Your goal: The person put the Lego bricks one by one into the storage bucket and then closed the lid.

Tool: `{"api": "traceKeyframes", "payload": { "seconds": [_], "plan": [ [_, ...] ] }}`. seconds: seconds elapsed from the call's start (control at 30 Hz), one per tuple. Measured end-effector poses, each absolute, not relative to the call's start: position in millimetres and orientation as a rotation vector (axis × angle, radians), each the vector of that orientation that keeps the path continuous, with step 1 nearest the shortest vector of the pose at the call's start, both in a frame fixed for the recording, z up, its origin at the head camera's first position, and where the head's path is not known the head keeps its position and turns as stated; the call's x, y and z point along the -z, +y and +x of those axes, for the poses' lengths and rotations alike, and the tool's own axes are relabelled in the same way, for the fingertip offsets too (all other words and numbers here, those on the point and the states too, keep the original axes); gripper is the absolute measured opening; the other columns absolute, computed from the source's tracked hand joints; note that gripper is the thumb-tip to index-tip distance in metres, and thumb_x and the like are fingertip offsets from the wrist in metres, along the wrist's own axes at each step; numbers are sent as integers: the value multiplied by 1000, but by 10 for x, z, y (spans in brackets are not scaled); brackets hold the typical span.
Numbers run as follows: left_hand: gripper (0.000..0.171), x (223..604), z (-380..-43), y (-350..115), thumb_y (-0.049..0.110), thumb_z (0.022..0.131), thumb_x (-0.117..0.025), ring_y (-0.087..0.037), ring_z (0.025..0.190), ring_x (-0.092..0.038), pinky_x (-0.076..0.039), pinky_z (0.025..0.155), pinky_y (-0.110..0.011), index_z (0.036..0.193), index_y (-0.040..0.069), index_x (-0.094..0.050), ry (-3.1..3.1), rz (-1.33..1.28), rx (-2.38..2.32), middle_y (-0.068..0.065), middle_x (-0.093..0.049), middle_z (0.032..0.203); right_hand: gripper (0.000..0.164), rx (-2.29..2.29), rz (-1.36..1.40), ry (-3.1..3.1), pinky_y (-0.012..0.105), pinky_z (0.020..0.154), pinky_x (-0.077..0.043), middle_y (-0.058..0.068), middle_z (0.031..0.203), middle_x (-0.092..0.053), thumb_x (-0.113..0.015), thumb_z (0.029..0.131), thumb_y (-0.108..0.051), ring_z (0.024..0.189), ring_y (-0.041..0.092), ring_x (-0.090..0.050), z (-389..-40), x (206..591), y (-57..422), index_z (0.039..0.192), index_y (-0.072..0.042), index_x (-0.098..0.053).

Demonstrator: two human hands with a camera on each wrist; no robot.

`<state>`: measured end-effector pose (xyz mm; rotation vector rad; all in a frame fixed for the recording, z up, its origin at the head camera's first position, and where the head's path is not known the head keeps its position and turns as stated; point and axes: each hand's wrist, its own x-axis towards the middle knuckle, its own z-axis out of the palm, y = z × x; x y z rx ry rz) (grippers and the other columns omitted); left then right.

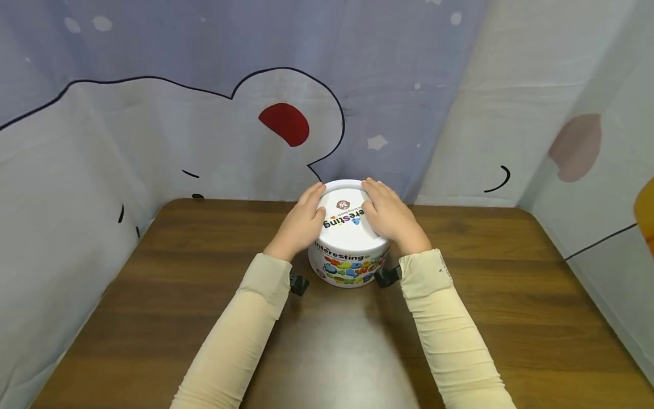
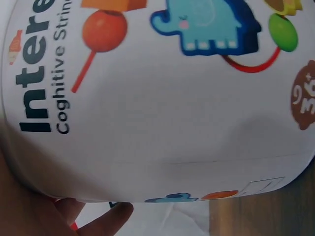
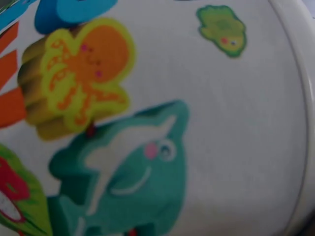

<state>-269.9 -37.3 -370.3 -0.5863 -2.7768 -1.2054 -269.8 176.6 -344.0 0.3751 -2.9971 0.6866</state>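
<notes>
A round white tub (image 1: 327,267) with colourful bead pictures and the word "Interesting" stands on the wooden table against the back curtain. Its white lid (image 1: 349,236) is on. My left hand (image 1: 298,227) grips the lid's left edge, thumb over the top; in the left wrist view, fingertips (image 2: 110,221) show past the tub's printed wall (image 2: 162,118). On the opposite side my right hand (image 1: 393,218) holds the lid's edge, thumb also on top. The right wrist view is filled by the tub's side (image 3: 246,123), with printed octopus and fish; no fingers show there.
The brown wooden table (image 1: 204,318) spreads to both sides and in front of the tub. A printed curtain (image 1: 204,130) hangs directly behind it and along the left and right edges. Dark wrist cameras (image 1: 298,284) sit under both sleeves, close to the tub.
</notes>
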Motion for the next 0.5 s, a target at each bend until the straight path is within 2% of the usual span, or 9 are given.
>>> {"api": "traceKeyframes", "payload": {
  "seconds": [0.33,0.5],
  "plan": [
    [57,3761,-2776,-399,21,106,-39,-26,153,-22,-23,122,-50,162,12,-28,-2735,-556,1311,-4,-21,168,63,-535,385,-3060,57,122,-13,12,168,-18,-31,103,-28,156,33,-11,-2795,3435,1725,162,-7,-23],
    [56,3902,-2824,-459,16,104,-40,-24,154,-19,-19,123,-47,159,8,-33,-2545,-581,1580,-8,-23,167,59,-769,403,-2954,53,123,-13,10,166,-26,-36,102,-26,155,32,-16,-2833,3476,1754,158,-9,-35]
  ]
}}
